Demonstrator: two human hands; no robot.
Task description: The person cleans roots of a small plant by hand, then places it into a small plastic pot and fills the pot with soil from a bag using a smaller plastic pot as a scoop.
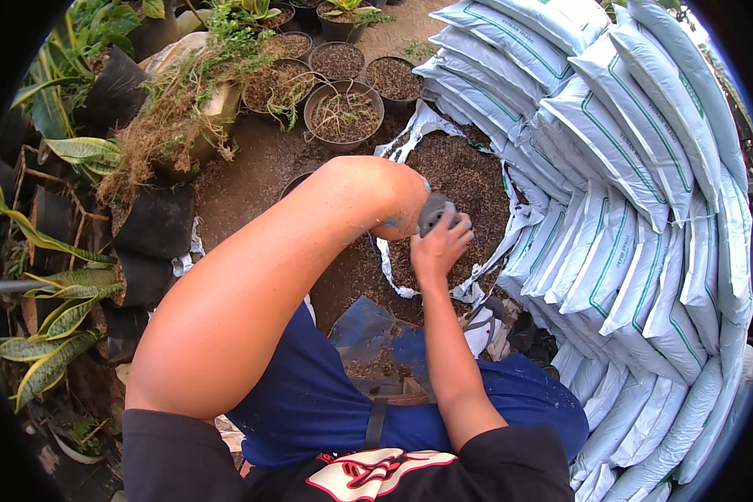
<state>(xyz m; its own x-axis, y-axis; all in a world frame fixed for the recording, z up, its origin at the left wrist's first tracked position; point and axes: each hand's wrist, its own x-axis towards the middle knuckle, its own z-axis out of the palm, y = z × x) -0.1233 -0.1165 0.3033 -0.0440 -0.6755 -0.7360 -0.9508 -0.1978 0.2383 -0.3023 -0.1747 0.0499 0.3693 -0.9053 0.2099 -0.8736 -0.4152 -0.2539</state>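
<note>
Dark grey object (434,207), exact kind unclear, sits inside the outline of the torn white sack (430,123), height over it hard to judge. Right hand (445,245): fingers clamped on the object from the near side. Left hand (406,205): at the object's left, fingers mostly hidden, can't tell if apart or closed. Sack's ragged edge rings dark soil (460,163); open room over soil beyond the hands. Right side tight: stacked white bags (619,155) crowd the sack's edge. Brown round pot (344,144) near its far-left edge. Bare ground (247,163) on the left, bounded by black planters (155,222). Blue sheet (361,322) on near side, between the legs.
</note>
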